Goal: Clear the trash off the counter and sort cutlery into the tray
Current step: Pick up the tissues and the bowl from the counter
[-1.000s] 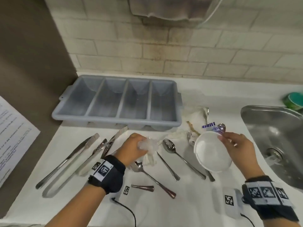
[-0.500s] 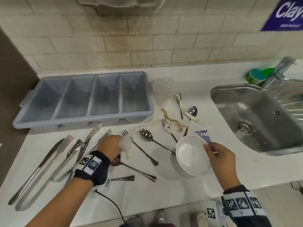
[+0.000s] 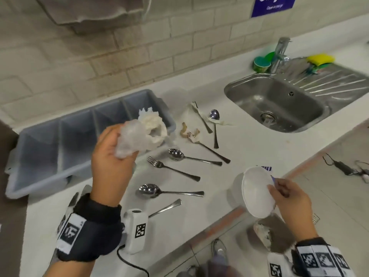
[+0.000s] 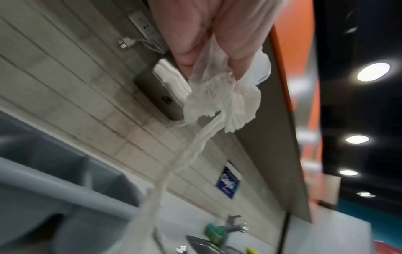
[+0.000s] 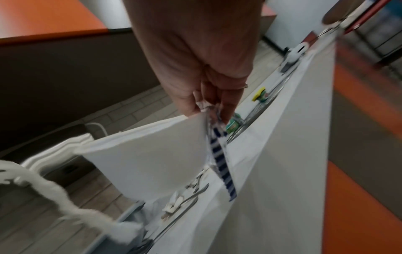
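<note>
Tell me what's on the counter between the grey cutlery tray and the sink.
In the head view, between the tray and sink lie a fork and a spoon on tissue scraps, plus brownish food scraps.

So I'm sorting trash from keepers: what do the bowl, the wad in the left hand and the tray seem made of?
Bowl: matte white, thin-walled, likely paper or foam.
Wad: crumpled tissue with a filmy translucent piece, probably thin plastic.
Tray: grey moulded plastic, dull finish.

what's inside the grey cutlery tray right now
The visible compartments of the grey cutlery tray show no cutlery. The left hand, gripping crumpled tissue, covers part of the rightmost compartment, so that part is unseen.
</note>
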Action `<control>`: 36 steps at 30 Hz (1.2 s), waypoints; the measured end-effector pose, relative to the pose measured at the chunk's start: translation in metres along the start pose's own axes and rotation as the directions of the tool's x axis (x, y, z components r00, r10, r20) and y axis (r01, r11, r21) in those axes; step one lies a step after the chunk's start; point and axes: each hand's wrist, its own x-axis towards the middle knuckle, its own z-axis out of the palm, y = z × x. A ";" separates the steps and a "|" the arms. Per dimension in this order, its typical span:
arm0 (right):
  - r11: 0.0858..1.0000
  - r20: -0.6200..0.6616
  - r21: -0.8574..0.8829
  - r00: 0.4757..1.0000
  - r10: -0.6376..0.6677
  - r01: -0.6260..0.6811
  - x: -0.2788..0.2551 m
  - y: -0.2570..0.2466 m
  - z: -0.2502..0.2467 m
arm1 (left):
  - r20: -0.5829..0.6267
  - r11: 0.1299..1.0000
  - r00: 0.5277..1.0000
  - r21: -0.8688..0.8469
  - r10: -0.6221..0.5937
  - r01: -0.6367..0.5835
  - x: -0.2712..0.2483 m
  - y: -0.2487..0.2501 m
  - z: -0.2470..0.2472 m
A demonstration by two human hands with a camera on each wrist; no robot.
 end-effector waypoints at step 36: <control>0.581 -0.533 0.346 0.355 0.768 -0.737 -0.068 0.564 -0.043 | 0.907 0.907 0.146 0.358 -0.394 0.224 -0.460 -0.325 0.664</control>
